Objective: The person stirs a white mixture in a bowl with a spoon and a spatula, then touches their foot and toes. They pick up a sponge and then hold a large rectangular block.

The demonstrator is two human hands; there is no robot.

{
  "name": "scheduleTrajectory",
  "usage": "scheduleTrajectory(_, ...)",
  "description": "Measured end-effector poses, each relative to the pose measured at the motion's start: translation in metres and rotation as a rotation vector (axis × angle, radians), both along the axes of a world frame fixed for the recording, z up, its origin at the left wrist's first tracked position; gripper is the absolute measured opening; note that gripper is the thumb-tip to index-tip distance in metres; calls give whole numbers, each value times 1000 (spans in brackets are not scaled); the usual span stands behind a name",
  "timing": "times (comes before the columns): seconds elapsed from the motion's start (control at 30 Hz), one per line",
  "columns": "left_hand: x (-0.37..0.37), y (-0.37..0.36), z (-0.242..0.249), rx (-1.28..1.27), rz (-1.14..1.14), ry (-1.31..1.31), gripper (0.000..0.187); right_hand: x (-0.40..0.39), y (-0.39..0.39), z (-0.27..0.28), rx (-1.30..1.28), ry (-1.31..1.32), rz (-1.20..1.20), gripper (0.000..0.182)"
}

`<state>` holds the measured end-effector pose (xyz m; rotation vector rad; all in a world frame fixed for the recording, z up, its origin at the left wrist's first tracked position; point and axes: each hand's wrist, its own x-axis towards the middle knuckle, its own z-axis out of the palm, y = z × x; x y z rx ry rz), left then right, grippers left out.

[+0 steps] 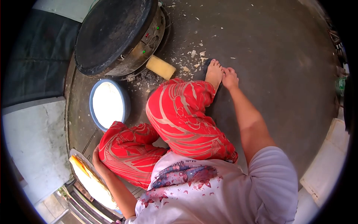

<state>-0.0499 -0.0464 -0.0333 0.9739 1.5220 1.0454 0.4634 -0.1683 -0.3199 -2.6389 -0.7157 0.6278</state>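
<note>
My right hand (230, 77) reaches down on the right and touches the side of my bare right foot (214, 72), by the toes. Its fingers are curled; whether anything small is in them is hidden. A dark sandal (206, 66) shows under that foot. My left hand (97, 157) lies against the outer side of my left knee in red patterned trousers (126, 153), its fingers mostly hidden. Just left of that hand is a round tray (97, 188) bearing a pale, flat stack with a yellow edge.
A round black griddle (113, 31) with small green lights stands ahead on the left. Near it are a yellow block (160, 67) and a blue-rimmed basin (108, 104) of white contents. Pale flakes (193, 53) litter the dark floor (276, 56). A white wall (35, 140) rises at left.
</note>
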Motion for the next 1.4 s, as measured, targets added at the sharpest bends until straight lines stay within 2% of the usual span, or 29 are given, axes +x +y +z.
scheduleTrajectory(0.07, 9, -1, 4, -9, 11, 6, 37, 3, 13, 4, -117, 13, 20, 37)
scheduleTrajectory(0.4, 18, 5, 9, -46, 78, 127, 34, 16, 44, -30, -244, 132, 63, 43)
scheduleTrajectory(0.5, 16, 6, 9, -60, 72, 139, 34, 17, 53, -37, -244, 254, -51, 44)
scheduleTrajectory(0.57, 16, 6, 9, -57, 64, 149, 34, 19, 55, -49, -92, 396, -209, 44)
scheduleTrajectory(0.67, 22, 7, 9, -51, 68, 180, 34, 12, 53, -6, -203, 300, -167, 41)
scheduleTrajectory(0.7, 20, 7, 8, -51, 70, 166, 35, 12, 48, -10, -207, 300, -167, 41)
scheduleTrajectory(0.77, 15, 8, 7, -50, 71, 149, 35, 14, 36, -19, -313, 71, 119, 38)
scheduleTrajectory(0.87, 13, 9, 6, -41, 40, 179, 36, 9, 32, 3, -333, 27, 173, 39)
scheduleTrajectory(1.2, 12, 8, 7, -49, 56, 161, 36, -4, 15, 1, -183, -21, 132, 43)
scheduleTrajectory(1.27, 11, 8, 7, -48, 49, 172, 35, 4, 6, -13, -106, 59, 94, 41)
scheduleTrajectory(1.4, 11, 8, 6, -48, 33, 158, 35, 1, 6, -3, -200, 101, 46, 39)
